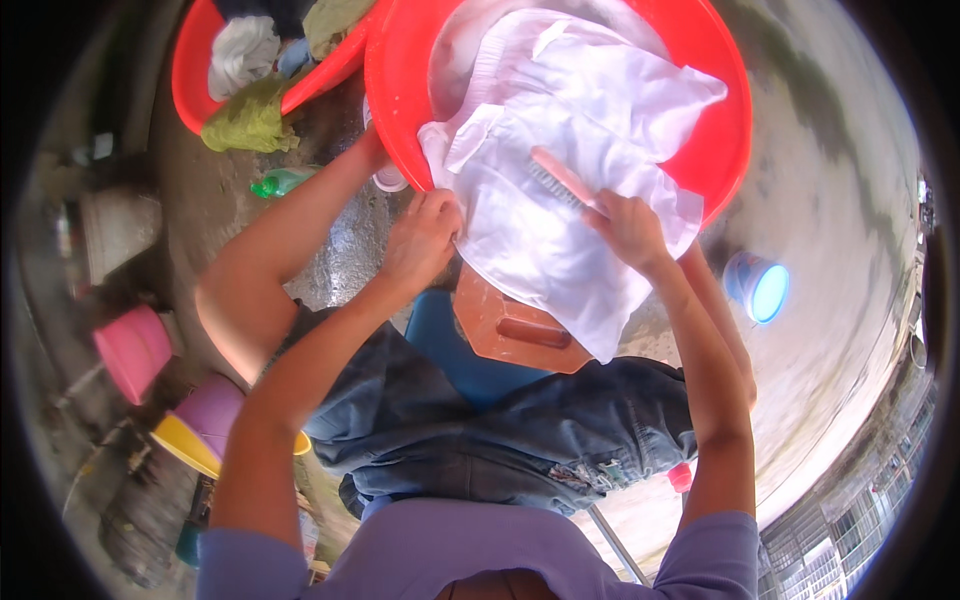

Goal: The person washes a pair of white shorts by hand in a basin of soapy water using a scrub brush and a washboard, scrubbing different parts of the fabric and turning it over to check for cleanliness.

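Note:
A white garment (547,217) with a gathered waistband lies spread over a brown plastic washboard (487,315) and across the rim of a large red basin (720,150). My left hand (427,225) grips the garment's left edge just below the basin's rim. In my right hand (630,229) is the handle of a pink scrubbing brush (562,176), its pale bristles at the cloth near the middle. The washboard's upper part is hidden under the garment. Cloudy, foamy water (450,67) shows in the basin behind the cloth.
A second red basin (187,82) with a white cloth (244,56) and a yellow-green cloth (251,116) stands upper left. Below it lies a green-capped bottle (285,181). A small bucket (754,286) stands right; pink (135,349) and purple (210,420) containers are at left.

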Motion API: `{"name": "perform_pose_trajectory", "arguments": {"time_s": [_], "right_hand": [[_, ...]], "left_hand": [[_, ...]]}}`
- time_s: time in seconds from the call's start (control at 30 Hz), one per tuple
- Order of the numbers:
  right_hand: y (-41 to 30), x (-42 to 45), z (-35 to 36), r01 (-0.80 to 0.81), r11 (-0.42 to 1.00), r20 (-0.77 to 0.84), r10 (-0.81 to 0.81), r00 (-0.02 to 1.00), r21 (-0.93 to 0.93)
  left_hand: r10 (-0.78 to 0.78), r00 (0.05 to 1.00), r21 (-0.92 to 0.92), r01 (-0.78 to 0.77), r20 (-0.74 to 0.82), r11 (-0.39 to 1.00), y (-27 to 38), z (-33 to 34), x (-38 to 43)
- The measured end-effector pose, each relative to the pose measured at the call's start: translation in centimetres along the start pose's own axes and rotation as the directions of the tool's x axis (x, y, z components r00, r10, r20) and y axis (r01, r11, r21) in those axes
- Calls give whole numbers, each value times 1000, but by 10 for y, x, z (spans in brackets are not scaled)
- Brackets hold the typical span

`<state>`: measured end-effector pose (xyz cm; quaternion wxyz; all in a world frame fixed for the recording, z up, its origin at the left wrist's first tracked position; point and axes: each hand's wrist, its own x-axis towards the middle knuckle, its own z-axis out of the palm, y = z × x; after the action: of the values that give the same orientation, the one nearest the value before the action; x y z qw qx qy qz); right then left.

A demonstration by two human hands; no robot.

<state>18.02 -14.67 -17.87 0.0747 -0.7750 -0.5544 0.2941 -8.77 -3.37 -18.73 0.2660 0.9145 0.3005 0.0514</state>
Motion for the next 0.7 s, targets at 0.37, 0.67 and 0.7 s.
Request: {"name": "perform_pose_trajectory", "arguments": {"time_s": [0.37, 0.67, 0.7], "right_hand": [[49, 7, -66, -130, 991, -233, 117, 965, -40], [-8, -20, -58, -141, 971, -181, 176, 967, 191], [-25, -33, -57, -166, 978, -30, 171, 985, 130]], "left_hand": [[30, 987, -235, -67, -158, 970, -4, 12, 31], [283, 958, -127, -287, -44, 950, -3, 3, 44], [254, 967, -147, -251, 7, 957, -3, 3, 39]]}}
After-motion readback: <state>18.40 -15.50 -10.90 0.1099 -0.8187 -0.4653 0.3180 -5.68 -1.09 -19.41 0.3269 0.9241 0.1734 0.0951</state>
